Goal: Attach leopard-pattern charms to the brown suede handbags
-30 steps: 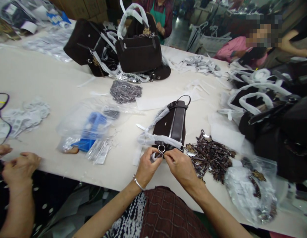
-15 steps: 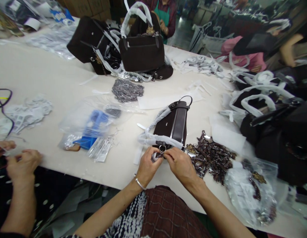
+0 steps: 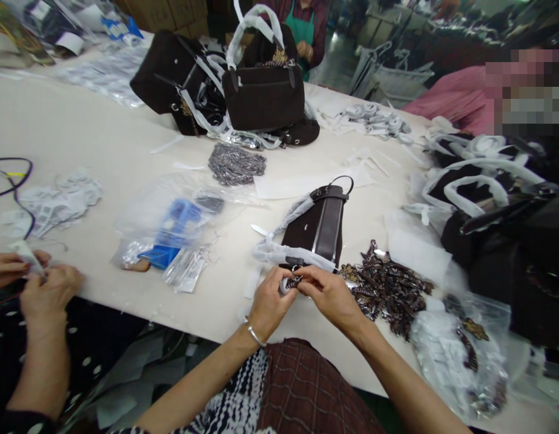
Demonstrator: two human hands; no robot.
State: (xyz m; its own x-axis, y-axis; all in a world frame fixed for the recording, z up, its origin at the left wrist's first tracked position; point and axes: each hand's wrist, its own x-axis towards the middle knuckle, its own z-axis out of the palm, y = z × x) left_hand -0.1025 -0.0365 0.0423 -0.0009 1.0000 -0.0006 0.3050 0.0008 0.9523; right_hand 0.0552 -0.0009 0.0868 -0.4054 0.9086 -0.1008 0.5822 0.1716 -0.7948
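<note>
A dark brown handbag (image 3: pixel 310 229) lies on its side before me, its handles (image 3: pixel 279 248) wrapped in white padding. Close to the bag's near end, my left hand (image 3: pixel 274 296) is closed on a small dark chain charm (image 3: pixel 293 282). My right hand (image 3: pixel 323 292) pinches at the same charm, beside the metal ring at the end of the bag. The fingers cover most of the charm, so whether it is joined to the ring cannot be made out. A heap of similar dark chain charms (image 3: pixel 388 289) with gold-coloured pieces lies just right of the bag.
Finished-looking handbags (image 3: pixel 264 96) stand at the back, and more bags (image 3: pixel 509 241) crowd the right side. A plastic bag of parts (image 3: pixel 460 355) lies near right. Left are a blue object (image 3: pixel 175 232) under clear plastic and paper tags (image 3: pixel 62 202). A co-worker's hands (image 3: pixel 49 289) hold a white strip.
Both my hands stay at the bag's end, with the right fingers shifted slightly over the ring. At left, the co-worker's hands have come together on a white strip. A pink-sleeved person at right has moved.
</note>
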